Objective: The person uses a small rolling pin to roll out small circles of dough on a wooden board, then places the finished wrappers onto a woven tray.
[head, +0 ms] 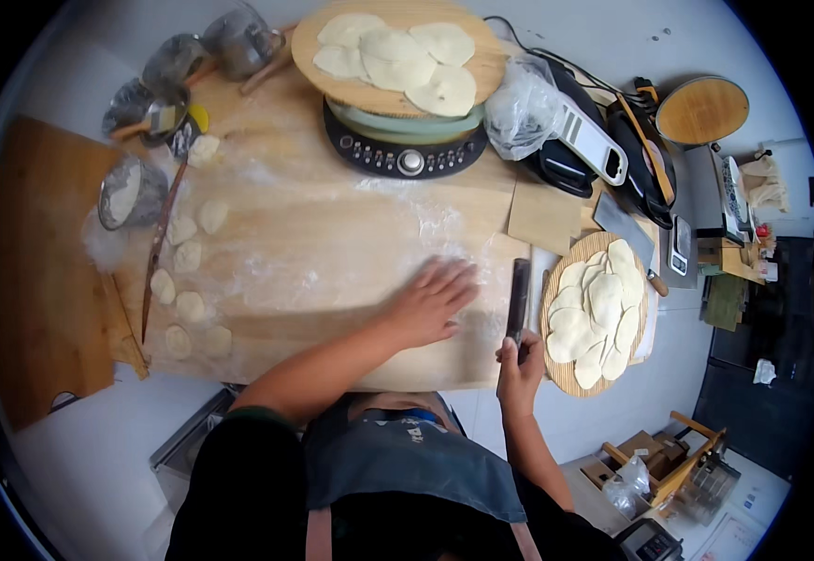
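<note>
My left hand (431,301) is over the floured wooden board (322,231), palm down with its fingers apart and slightly blurred. Whether it touches the board I cannot tell. My right hand (521,365) grips the lower end of a dark rolling pin (517,298), which points away from me near the board's right edge. Just right of that pin, flat dough wrappers (604,294) overlap on a round wooden tray (554,368). Several small dough pieces (190,306) lie at the board's left, beside a long, thin, tapered dark wooden rod (159,242).
At the back, more wrappers (398,56) rest on a round wooden board (312,66) above a black electric cooker (410,163). A flour bowl (130,195) stands left. A cleaver (624,228), a white slicer (592,144) and a kitchen scale (679,245) are at the right.
</note>
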A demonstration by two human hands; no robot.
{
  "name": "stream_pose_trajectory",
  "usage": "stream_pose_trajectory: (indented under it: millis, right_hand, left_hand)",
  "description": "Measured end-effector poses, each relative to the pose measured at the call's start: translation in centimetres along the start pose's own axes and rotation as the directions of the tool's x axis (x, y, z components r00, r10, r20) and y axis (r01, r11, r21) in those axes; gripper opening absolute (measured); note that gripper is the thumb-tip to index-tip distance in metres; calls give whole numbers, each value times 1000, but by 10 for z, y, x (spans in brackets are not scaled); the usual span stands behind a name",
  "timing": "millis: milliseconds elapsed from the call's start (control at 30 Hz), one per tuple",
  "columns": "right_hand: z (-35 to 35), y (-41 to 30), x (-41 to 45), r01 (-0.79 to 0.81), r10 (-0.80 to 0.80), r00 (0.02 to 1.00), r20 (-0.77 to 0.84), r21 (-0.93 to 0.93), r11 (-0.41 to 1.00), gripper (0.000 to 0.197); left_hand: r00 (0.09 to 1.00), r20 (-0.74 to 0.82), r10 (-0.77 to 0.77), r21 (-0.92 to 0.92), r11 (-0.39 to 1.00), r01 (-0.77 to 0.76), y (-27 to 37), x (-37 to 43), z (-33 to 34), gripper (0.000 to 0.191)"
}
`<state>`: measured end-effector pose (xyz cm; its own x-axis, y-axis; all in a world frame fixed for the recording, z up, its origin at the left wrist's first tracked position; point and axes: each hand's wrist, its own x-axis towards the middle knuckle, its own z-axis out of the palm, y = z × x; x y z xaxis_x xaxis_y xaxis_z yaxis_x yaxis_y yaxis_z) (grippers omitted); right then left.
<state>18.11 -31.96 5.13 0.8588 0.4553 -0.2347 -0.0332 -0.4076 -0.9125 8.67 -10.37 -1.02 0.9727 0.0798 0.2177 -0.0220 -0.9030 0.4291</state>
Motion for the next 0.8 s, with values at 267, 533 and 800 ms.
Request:
stream_pose_trajectory:
  millis: [267, 533, 800]
  right_hand:
    - [10, -10, -4, 65, -69, 997, 46, 86, 994, 25]
    - [29, -8, -12, 59, -63, 991, 121, 33, 998, 23]
    - [50, 1, 62, -39, 34, 999, -26, -240, 970, 29]
  left_hand:
    - [759, -48, -650, 255, 726, 638, -104, 58, -26, 85]
    - [560, -410, -720, 235, 510, 827, -197, -14, -64, 80]
    - [910, 116, -398, 251, 898, 361, -209, -15, -80, 70]
